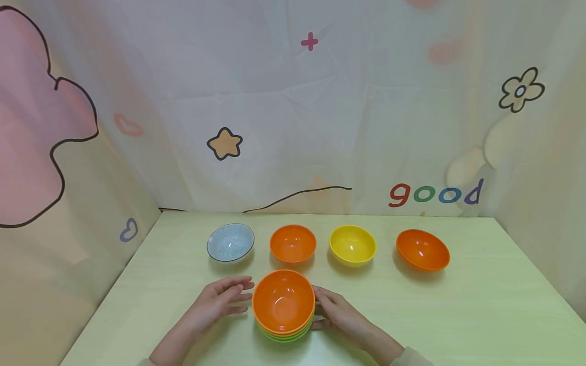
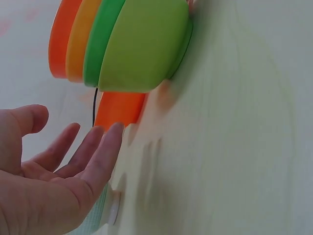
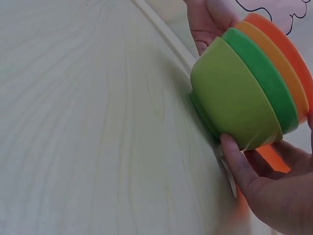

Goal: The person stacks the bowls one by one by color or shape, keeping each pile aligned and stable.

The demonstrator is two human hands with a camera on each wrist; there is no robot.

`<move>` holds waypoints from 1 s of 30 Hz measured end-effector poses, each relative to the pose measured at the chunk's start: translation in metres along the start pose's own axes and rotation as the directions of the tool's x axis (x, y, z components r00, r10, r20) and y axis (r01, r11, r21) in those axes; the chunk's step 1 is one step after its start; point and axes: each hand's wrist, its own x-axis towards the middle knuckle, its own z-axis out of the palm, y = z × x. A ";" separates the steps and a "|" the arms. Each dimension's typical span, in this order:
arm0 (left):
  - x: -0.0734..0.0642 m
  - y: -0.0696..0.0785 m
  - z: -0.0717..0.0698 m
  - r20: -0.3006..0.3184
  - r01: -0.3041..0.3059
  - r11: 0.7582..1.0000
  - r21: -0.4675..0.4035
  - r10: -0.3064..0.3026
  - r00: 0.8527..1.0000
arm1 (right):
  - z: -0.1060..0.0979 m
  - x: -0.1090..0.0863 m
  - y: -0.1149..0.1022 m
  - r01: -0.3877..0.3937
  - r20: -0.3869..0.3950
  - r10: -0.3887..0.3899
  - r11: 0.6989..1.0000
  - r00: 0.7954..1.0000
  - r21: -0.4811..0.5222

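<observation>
A stack of nested bowls (image 1: 284,302) stands at the near middle of the table. From the top down, the layers are an orange bowl (image 3: 283,41), a lighter orange one (image 2: 78,54), a green one (image 3: 266,73) and a lime-green one (image 2: 144,44) at the bottom. My right hand (image 1: 341,315) rests against the right side of the stack, fingertips low on the lime-green bowl and thumb near the top rim. On the other side my left hand (image 1: 220,300) is held apart from the bowls, its fingers spread and loosely bent with nothing in them.
Behind the stack runs a row of single bowls: pale blue (image 1: 230,244), orange (image 1: 293,245), yellow (image 1: 352,246) and a deeper orange (image 1: 422,250) at the right. A printed cloth (image 1: 274,107) hangs along the back edge of the light table (image 1: 480,310).
</observation>
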 end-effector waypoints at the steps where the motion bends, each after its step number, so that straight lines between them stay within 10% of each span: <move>1: 0.000 0.001 -0.002 -0.012 -0.009 1.000 0.008 0.010 1.000 | 0.000 0.000 0.000 -0.001 -0.001 0.001 1.000 1.000 0.000; 20: -0.002 0.027 -0.046 -0.253 -0.067 0.977 0.201 0.118 0.960 | 0.003 -0.001 -0.003 -0.009 -0.012 0.009 1.000 1.000 0.021; 30: 0.011 0.040 -0.074 -0.358 0.004 0.956 0.293 0.106 0.928 | 0.002 0.000 0.000 -0.004 -0.006 0.004 1.000 1.000 0.031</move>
